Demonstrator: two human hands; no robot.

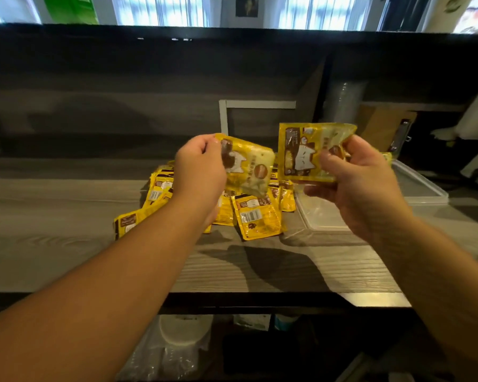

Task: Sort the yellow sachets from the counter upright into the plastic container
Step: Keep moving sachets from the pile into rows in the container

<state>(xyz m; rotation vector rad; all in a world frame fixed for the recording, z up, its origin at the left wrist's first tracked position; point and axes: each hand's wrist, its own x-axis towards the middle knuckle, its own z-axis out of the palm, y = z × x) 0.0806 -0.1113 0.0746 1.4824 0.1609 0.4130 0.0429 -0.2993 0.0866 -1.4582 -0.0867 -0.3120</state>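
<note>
Both hands are raised above the grey wood-grain surface (66, 216) at the middle of the frame, each gripping one yellow sachet. The left hand (199, 172) pinches a tilted sachet (249, 169) by its upper left corner, fingers curled around the edge, so the pack hangs slanted down to the right with its printed face toward the camera. The right hand (362, 183) holds a second sachet (301, 153) upright, thumb across the front of its right side and fingers behind it; a white cat-like figure shows on the front. The two held packs are near each other but apart.

Below and behind them, a loose pile of sachets (249, 216) lies flat and overlapping on the surface, spreading from centre left toward the centre, several showing barcode labels. Just right of the pile, partly hidden by the right hand, sits the clear plastic container (323, 221); what it holds cannot be made out. Further right lies a clear flat lid (420, 188). A dark shelf (232, 340) under the surface holds pale, blurred items.
</note>
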